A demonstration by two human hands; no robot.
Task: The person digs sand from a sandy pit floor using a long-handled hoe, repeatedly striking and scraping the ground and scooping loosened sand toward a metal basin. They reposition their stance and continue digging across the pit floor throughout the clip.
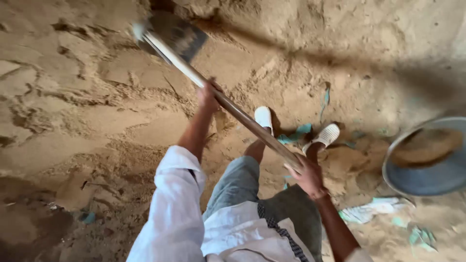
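Head view | left hand [208,95] and right hand [307,175] had fingers clenched on shovel [221,99] handle | blade dug in far sand pile [87,106] | metal basin [427,157] sat right, holding sand

Sandy ground [87,111]: metal basin [427,174], teal-white scraps [369,211], sand heaps

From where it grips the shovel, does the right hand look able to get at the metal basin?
Probably yes. The right hand is shut on the shovel handle, but the basin sits on its side with only bare sand between them. It would need to let go first.
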